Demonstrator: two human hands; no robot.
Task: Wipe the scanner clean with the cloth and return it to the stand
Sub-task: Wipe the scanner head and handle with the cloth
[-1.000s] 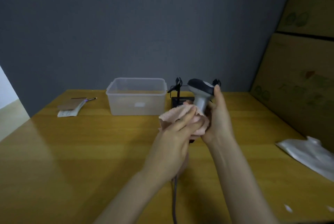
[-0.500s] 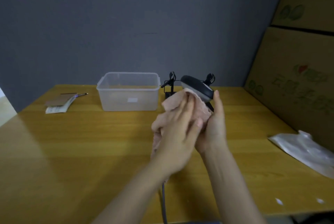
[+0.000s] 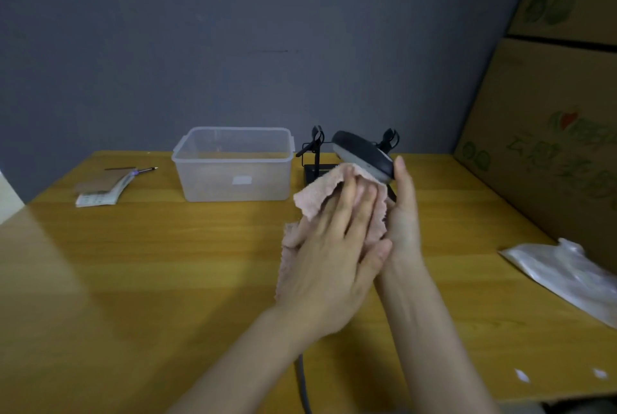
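Note:
The scanner (image 3: 362,155), dark on top with a grey underside, is held up above the table; only its head shows. My right hand (image 3: 402,210) grips its handle from the right side. My left hand (image 3: 337,256) presses a pink cloth (image 3: 320,195) flat against the scanner's handle and lower head, and the cloth hides the handle. The black wire stand (image 3: 315,155) is upright on the table right behind the scanner. A grey cable (image 3: 302,380) hangs down below my hands.
A clear plastic box (image 3: 233,163) stands left of the stand. Papers and a pen (image 3: 107,185) lie at the far left of the wooden table (image 3: 150,263). A white plastic bag (image 3: 564,271) lies at the right. Cardboard boxes (image 3: 551,133) wall off the right side.
My left hand slid the cloth up from the base of the handle to just under the scanner's head. The scanner's head tilted more level.

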